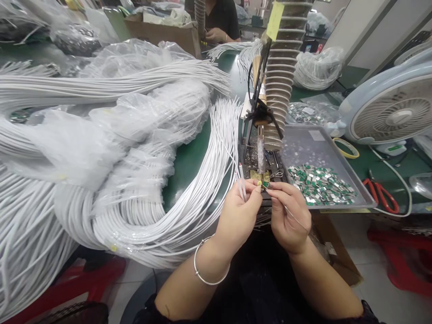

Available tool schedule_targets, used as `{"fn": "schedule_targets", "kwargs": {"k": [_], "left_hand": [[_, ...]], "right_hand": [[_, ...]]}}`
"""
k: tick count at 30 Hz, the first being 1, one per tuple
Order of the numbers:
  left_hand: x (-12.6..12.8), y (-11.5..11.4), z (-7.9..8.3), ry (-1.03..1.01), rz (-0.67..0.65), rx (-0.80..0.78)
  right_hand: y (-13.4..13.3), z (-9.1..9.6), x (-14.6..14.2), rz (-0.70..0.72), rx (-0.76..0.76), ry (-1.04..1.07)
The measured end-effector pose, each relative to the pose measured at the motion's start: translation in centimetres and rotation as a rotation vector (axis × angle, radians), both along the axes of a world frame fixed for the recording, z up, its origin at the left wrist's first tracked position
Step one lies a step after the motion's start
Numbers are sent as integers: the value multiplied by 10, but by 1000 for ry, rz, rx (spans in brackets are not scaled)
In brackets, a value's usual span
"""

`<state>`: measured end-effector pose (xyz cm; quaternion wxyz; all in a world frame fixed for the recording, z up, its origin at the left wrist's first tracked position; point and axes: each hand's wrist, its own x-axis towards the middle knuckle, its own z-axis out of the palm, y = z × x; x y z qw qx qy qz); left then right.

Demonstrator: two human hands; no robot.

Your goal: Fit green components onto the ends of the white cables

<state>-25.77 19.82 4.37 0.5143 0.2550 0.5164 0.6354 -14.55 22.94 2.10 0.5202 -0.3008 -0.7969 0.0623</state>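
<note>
My left hand (241, 209) is closed on white cables (241, 182), whose ends stick up between thumb and fingers. A small green circuit board (266, 185) sits between the fingertips of both hands, right at the fingertips of my right hand (288, 216). That hand is pinched closed, with a thin solder wire (297, 219) running back through it. Just above the fingertips, a soldering iron (260, 153) hangs tip down in a black stand. The exact contact between cable, board and iron tip is too small to make out.
A metal tray (362, 191) at right holds many small green-and-silver boards (320, 184). Beyond it are a fan (398, 114), a tape roll (346, 148) and red-handled scissors (381, 193). Bundled white cables (189, 193) fill the left. A ribbed hose (281, 76) hangs ahead; a person (219, 22) sits opposite.
</note>
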Motion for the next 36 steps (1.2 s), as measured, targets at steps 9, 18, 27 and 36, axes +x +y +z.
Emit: {"fn": "schedule_targets", "kwargs": {"k": [9, 18, 27, 36], "left_hand": [[0, -1, 2, 6, -8, 23], [0, -1, 1, 6, -6, 39], [-1, -6, -8, 9, -56, 27], [-6, -12, -14, 222, -205, 122]], "right_hand": [[0, 0, 0, 15, -4, 13], [-1, 0, 0, 28, -7, 19], [-4, -5, 4, 78, -54, 51], [-6, -6, 9, 42, -160, -37]]}}
